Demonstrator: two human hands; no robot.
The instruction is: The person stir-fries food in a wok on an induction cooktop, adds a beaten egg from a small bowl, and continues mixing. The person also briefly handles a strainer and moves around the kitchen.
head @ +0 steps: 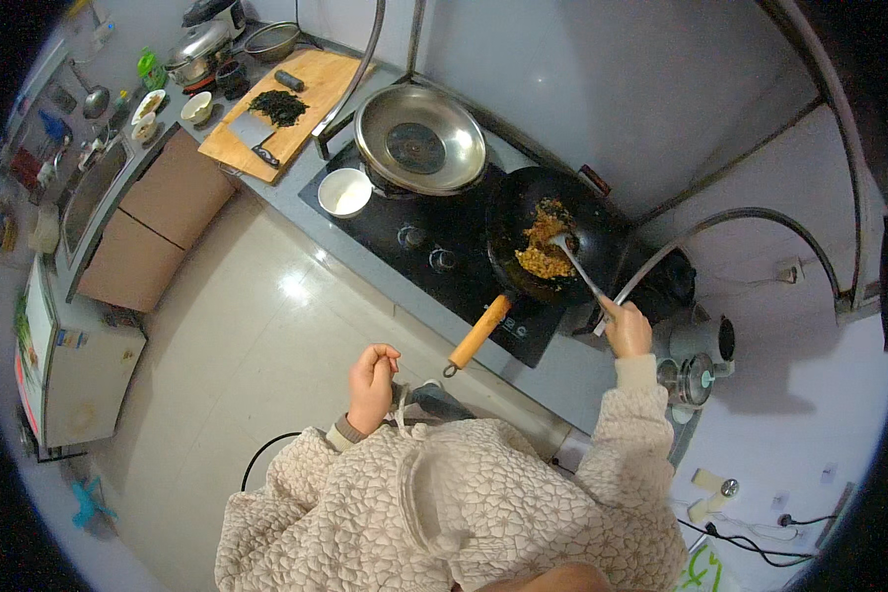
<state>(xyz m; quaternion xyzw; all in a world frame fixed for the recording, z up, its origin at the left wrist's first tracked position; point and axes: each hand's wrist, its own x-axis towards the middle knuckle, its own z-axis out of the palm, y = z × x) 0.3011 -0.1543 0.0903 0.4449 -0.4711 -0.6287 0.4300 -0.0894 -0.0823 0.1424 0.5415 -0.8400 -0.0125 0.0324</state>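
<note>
My right hand (627,328) grips the handle of a metal spatula (579,265), whose blade rests in browned, crumbly food (546,244) inside a black wok (514,214). The wok sits on the right side of a black glass cooktop (407,255), its wooden handle (477,335) pointing towards me. In front of my body, left of that handle, my left hand (372,381) is held with curled fingers and touches nothing. A wide steel pan (455,144) stands on the left burner, and a white bowl (344,193) containing something pale is beside it.
On the left counter a wooden cutting board (329,78) bears a cleaver (251,131) and chopped dark greens (279,109). Bowls, a steel pot (198,52) and a sieve (271,42) stand beyond. A glass-lidded container (695,377) is right of my right hand.
</note>
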